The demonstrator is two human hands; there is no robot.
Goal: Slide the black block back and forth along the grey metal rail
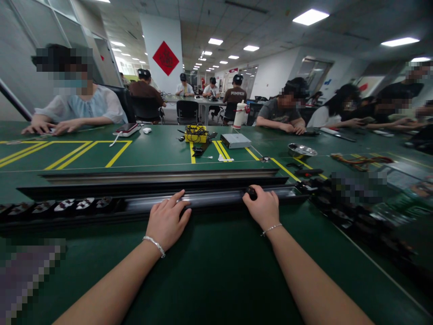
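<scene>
A long black tray-like rail (101, 205) lies across the green table (216, 271) in front of me. My left hand (167, 221) rests on the rail's near edge, fingers stretched out flat toward its shiny inner channel (216, 197). To the right, my right hand (263, 208) is closed in a pinch on a small black round part (251, 192) sitting at the channel. Several small black-and-white parts (67, 204) lie in a row in the rail's left section.
More long black rails (158, 177) lie just beyond. Farther off are a yellow box with cables (196, 134), a grey box (236, 140), a metal dish (302, 150) and loose wires (361, 159). Other people sit around the table and at tables behind.
</scene>
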